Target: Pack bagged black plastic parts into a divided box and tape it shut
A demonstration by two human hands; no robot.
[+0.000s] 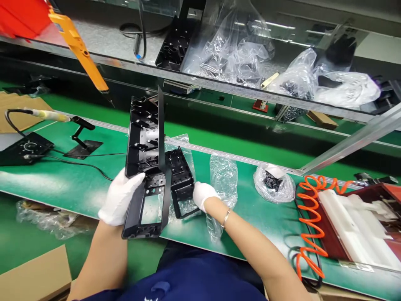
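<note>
My left hand point(118, 197), in a white glove, grips a long black plastic housing point(165, 171) by its left side and holds it tilted above the bench. Ribs, grey-white cylindrical parts and a rectangular window show inside the housing. A second, smaller black plastic frame point(181, 172) lies behind it on clear plastic film, partly covered by the housing. My right hand point(204, 195), gloved as well, has its fingers closed at the right edge of that frame; the fingertips are mostly hidden.
A clear bag point(223, 175) lies right of my right hand, then a bag of small black parts point(273, 184). An orange coiled hose point(313, 225) borders a red-and-white fixture point(360, 225). An orange electric screwdriver point(79, 50) hangs upper left, above a soldering iron stand point(83, 146). Bags fill the shelf point(150, 71).
</note>
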